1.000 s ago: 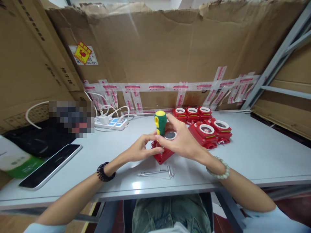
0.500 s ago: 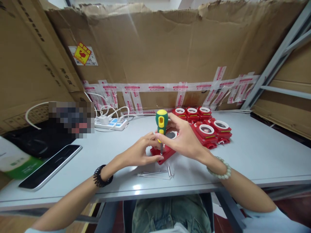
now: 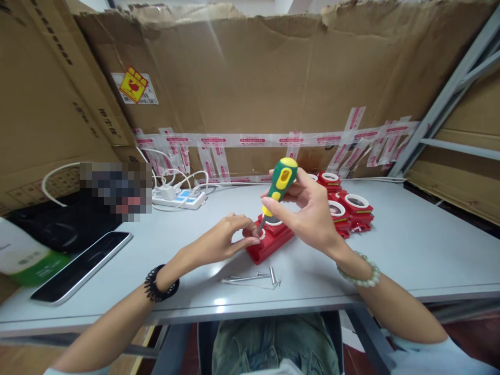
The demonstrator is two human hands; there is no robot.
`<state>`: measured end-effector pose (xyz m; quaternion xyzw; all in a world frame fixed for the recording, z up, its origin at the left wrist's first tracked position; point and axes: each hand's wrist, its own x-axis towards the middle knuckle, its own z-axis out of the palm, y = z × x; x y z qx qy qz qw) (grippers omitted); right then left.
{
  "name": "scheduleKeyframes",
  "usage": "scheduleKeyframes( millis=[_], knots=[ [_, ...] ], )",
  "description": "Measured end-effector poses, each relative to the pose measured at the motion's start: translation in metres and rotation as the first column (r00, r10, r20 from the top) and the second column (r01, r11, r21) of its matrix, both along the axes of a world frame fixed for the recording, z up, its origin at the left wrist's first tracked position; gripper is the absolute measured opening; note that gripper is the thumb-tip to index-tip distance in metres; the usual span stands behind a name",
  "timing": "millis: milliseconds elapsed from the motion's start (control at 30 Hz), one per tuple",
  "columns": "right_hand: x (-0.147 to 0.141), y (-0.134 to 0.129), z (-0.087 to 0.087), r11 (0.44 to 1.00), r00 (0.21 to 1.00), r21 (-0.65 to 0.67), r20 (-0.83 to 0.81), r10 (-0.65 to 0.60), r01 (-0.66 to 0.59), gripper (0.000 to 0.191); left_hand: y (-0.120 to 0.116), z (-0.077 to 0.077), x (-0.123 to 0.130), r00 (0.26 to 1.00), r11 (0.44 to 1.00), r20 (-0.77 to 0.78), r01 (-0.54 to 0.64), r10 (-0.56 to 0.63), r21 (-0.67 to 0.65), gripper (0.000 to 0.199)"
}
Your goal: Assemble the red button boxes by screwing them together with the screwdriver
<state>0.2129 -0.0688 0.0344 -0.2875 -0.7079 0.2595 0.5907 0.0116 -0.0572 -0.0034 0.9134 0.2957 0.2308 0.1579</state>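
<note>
My right hand (image 3: 308, 213) is closed around the green and yellow handle of a screwdriver (image 3: 284, 179). The tool leans, with its handle up to the right and its shaft pointing down to the left. My left hand (image 3: 222, 237) has its thumb and fingertips pinched together at the screwdriver's tip; whatever sits between them is too small to make out. Both hands are over a red housing (image 3: 269, 248) with a white-ringed round window, lying at an angle on the table. Just in front of it lie a small metal rod (image 3: 272, 275) and other thin metal pieces.
More red housings (image 3: 356, 208) with round windows stand in a group at the right back. A power strip (image 3: 187, 199) with white plugs and cables lies at the left back. On the left rests a phone-like black-screened device (image 3: 84, 265). Cardboard (image 3: 253, 78) walls the table (image 3: 410, 245).
My right hand has lifted up and right, tilting the screwdriver from upright. Its tip has left the housing's near corner, and my left fingertips have risen with it.
</note>
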Motion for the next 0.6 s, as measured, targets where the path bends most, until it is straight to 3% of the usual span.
scheduleKeyframes(
  millis=[133, 267, 433, 600],
  knots=[
    [0.000, 0.002, 0.000, 1.000, 0.998, 0.011, -0.060, -0.004, 0.005, 0.038, -0.010, 0.008, -0.008, 0.996, 0.983, -0.056, 0.063, -0.074, -0.174, 0.006],
    [-0.001, 0.003, -0.001, 1.000, 0.999, -0.002, -0.040, -0.009, 0.009, 0.038, -0.013, 0.000, -0.007, 0.968, 0.935, -0.177, 0.108, -0.176, -0.338, 0.006],
    [-0.001, 0.004, -0.003, 1.000, 1.000, -0.010, -0.024, -0.019, 0.019, 0.039, -0.013, -0.006, -0.004, 0.957, 0.907, -0.214, 0.095, -0.197, -0.410, 0.007],
    [-0.001, 0.005, -0.006, 1.000, 1.000, 0.004, -0.008, -0.023, 0.023, 0.040, -0.014, -0.002, -0.005, 0.962, 0.925, -0.232, 0.050, -0.146, -0.377, 0.010]
  ],
)
